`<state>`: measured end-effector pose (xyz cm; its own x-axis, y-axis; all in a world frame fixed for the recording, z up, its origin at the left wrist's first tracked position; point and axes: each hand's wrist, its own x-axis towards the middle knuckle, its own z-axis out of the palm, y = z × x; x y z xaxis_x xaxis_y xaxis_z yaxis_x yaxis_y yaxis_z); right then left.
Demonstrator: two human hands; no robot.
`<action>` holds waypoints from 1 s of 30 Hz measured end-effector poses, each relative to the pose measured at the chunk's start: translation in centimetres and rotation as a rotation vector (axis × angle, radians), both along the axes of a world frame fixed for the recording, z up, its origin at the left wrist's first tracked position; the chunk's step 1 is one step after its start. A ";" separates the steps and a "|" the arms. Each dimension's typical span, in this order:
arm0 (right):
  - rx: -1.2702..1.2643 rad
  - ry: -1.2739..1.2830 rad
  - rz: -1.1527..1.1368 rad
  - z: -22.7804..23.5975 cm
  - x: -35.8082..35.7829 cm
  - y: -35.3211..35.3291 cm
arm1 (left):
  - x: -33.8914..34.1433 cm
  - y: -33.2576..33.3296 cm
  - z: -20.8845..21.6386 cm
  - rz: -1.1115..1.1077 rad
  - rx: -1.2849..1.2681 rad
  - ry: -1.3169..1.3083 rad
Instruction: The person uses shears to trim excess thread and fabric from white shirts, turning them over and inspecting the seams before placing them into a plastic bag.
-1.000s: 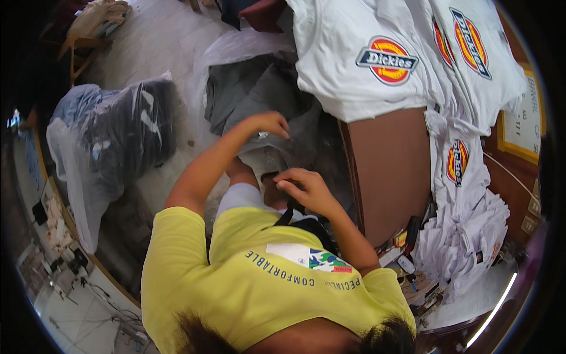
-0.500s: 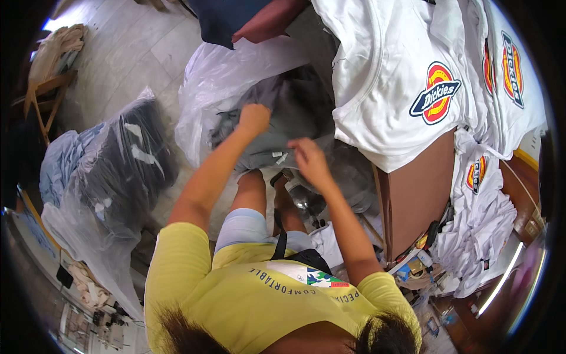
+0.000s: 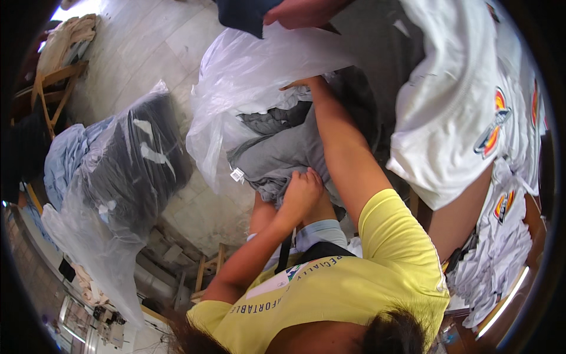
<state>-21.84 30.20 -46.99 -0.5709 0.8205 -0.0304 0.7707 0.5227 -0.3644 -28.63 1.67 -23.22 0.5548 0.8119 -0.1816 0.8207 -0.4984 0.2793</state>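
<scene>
My left hand is closed on the near edge of a dark grey garment, which is bunched above my knees with a white tag at its left corner. Farther off, my right hand reaches to the mouth of a clear plastic bag, its visible fingers stretched out beside the plastic and grey cloth. More folded grey clothes lie inside the bag. My right forearm crosses over the garment and hides part of it.
On the left stands another plastic bag full of dark clothes, with light blue cloth beside it. White printed shirts hang over a brown panel at right. Navy and maroon cloth juts in at the top.
My right hand has moved forward to the bag's mouth. My left hand has come back nearer my body and taken hold of the grey garment, whose tagged end now lies left. My view has shifted.
</scene>
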 end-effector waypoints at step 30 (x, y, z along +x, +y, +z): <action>0.210 0.215 -0.070 57.9 18.8 -33.5 | 0.1 1.9 24.1 0.519 -1.286 -1.163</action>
<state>-3.05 -3.34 10.93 -0.4875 0.8337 0.2594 0.7245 0.5521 -0.4126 -28.55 3.58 0.86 0.6065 0.6063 -0.5143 -0.0691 0.6846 0.7256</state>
